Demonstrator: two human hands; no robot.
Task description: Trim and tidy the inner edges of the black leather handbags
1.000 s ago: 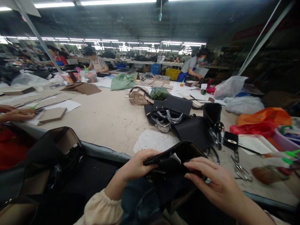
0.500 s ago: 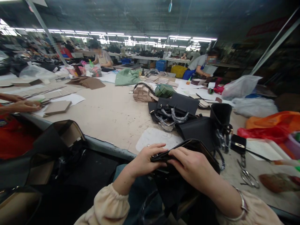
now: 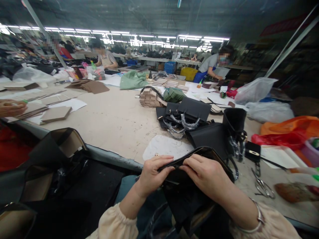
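A black handbag [image 3: 184,202] is tilted over my lap at the table's front edge, its upper edge toward the table. My left hand [image 3: 156,171] pinches that edge on the left, thumb below and fingers on top. Close beside it, my right hand [image 3: 206,176] grips the same edge, with the thumb and fingers pressed together on it. The bag's far rim arches up behind my right hand. Part of a dark handle hangs near my lap. The bag's inside is mostly hidden by my hands and shadow.
Black handbags with plastic-wrapped handles [image 3: 184,121] lie ahead. Scissors [image 3: 263,187] and a small black piece with a clasp [image 3: 253,151] are at right. Open black bags [image 3: 58,146] stand at left. A co-worker's hand [image 3: 12,108] is beside stacked boards [image 3: 56,114].
My left thumb has come up against the bag's edge, and my fingers have closed in tighter there. The co-worker's hands at left have shifted further left. The view has moved slightly.
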